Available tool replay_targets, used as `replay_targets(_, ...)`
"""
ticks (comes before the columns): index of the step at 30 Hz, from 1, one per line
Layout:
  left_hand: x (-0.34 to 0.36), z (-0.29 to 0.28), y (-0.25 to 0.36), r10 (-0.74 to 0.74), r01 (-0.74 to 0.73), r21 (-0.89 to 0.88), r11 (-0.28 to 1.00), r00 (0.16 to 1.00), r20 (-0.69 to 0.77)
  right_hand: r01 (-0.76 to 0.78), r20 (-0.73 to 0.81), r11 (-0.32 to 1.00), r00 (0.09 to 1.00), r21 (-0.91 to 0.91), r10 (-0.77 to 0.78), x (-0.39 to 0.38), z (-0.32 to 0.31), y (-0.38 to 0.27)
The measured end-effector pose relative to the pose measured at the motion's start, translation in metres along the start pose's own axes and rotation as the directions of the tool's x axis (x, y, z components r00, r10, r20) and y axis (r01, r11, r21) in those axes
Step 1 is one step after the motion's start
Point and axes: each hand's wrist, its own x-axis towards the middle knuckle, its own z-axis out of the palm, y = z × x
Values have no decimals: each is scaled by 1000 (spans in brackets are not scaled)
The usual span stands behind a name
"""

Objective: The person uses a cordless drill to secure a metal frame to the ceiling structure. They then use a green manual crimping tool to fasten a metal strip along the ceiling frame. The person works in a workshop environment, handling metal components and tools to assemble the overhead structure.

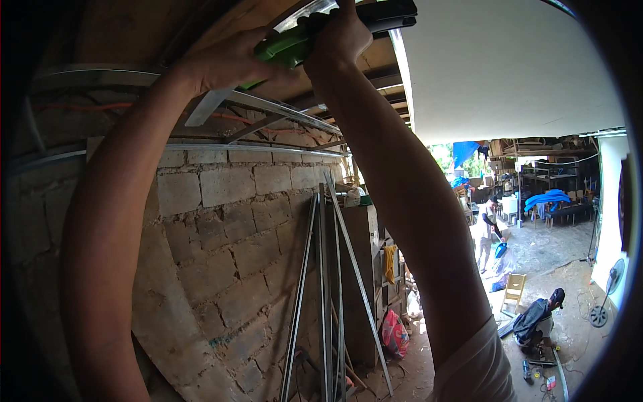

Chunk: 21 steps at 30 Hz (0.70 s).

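Observation:
Both my arms reach up to the top of the view, toward the ceiling frame. My right hand (341, 41) is closed round the black part of a green and black hand-held power tool (284, 48), whose exact kind I cannot make out. A black end of the tool sticks out to the right, close to the edge of the white ceiling panel (509, 67). My left hand (234, 63) grips the tool's green end, its thumb above and its blurred fingers below. Metal ceiling channels (268, 106) run just beneath my hands.
A concrete block wall (228, 187) stands at left, with long metal studs (321, 288) leaning by it. Beyond are a cabinet (362, 268) and a red bag (395, 333). At right, one person (536, 321) crouches, another person (487, 228) stands, near a fan (606, 295) and a wooden stool (514, 289).

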Motion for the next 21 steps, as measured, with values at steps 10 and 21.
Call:
replay_targets(10, 40, -41, -51, 215, -140, 385, 912, 963, -160, -302, 126, 918, 931, -258, 342, -31, -31, -30)
replay_targets(21, 40, -45, -26, 11, 33, 338, 941, 992, -129, -283, 485, 940, 806, -189, 340, 7, -50, -29)
